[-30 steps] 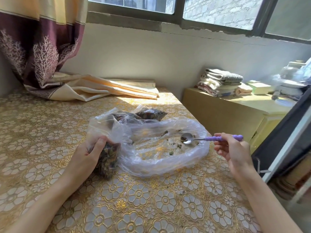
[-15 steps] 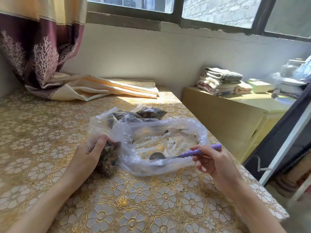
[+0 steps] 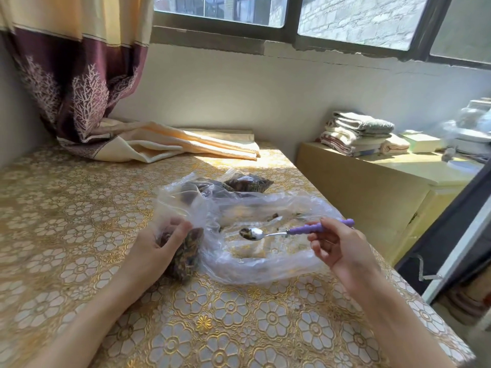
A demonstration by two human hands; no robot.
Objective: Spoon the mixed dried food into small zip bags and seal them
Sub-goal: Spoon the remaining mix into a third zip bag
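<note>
A large clear plastic bag (image 3: 265, 269) lies open on the table with a few scraps of dried food inside. My right hand (image 3: 337, 245) grips the purple handle of a metal spoon (image 3: 268, 234), whose bowl carries a small load of dark dried food above the large bag. My left hand (image 3: 156, 248) holds a small zip bag (image 3: 187, 254) upright at the big bag's left edge; it is mostly full of dark mixed dried food. Two filled small bags (image 3: 249, 183) lie behind the large bag.
The table (image 3: 66, 208) has a gold floral cloth. A curtain (image 3: 79, 83) and its folded hem (image 3: 170, 144) lie at the back. A yellow cabinet (image 3: 372, 187) with stacked towels (image 3: 358, 134) stands to the right, past the table's right edge.
The spoon dipped low into the near part of the large bag, then rose with a load of food and now points left toward the small bag. My left hand has stayed put.
</note>
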